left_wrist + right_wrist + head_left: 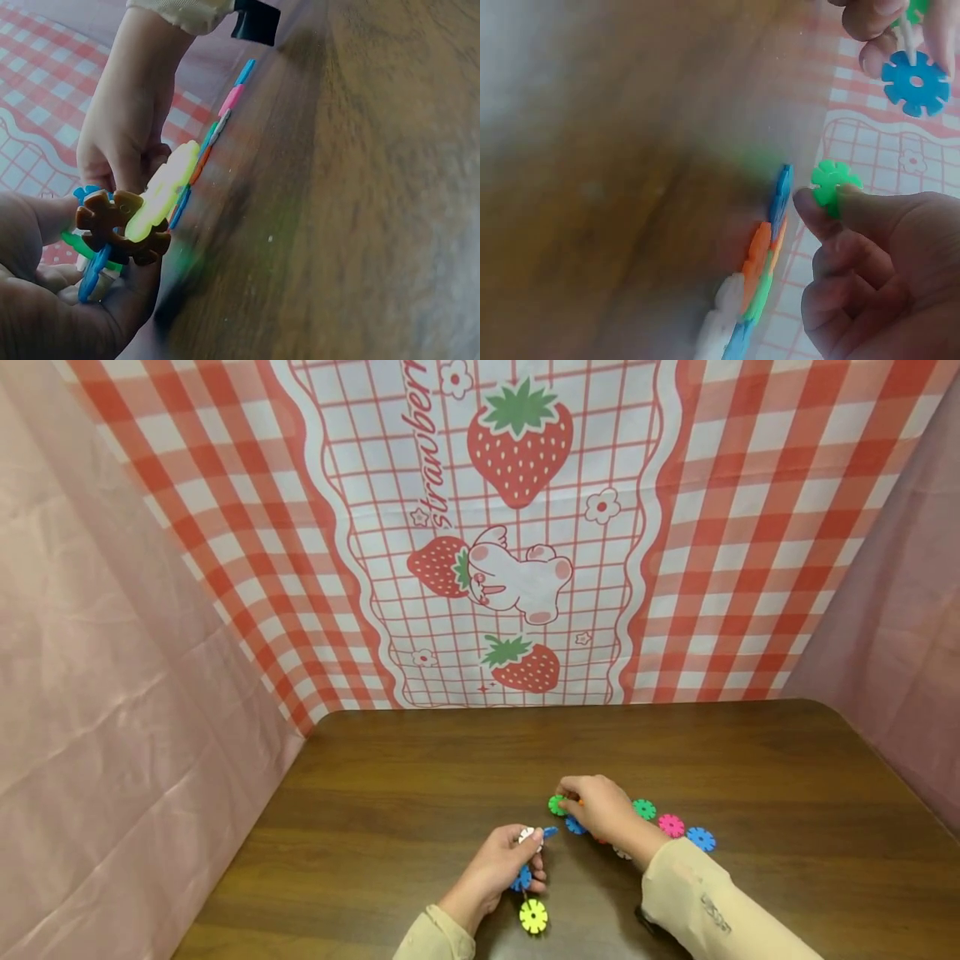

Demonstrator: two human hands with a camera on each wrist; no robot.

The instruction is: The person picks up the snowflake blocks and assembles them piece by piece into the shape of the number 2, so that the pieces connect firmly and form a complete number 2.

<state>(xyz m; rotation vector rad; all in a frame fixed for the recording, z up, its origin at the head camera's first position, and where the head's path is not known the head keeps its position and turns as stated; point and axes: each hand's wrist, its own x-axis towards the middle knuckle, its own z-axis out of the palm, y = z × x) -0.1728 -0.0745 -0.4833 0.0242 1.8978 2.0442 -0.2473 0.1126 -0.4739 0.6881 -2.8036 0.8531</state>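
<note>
My left hand (pixel 495 864) holds a joined chain of notched plastic snowflake discs above the table's near part. A white disc (pixel 527 838) shows by the thumb, a blue disc (pixel 916 84) sticks out past the fingers, and a yellow disc (pixel 533 917) hangs at the lower end. In the left wrist view, a brown disc (pixel 112 221) is slotted next to the yellow one; fingers partly hide the others. Just right of it, my right hand (pixel 603 810) pinches a single green disc (pixel 831 182) between thumb and index finger, over loose discs.
Loose discs lie under and beside the right hand, among them a blue one (pixel 574 825), a dark green one (pixel 643 809), a pink one (pixel 671 825) and another blue one (pixel 701 839). Behind the brown wooden table (pixel 390 777) hangs a red-checked strawberry cloth (pixel 517 568).
</note>
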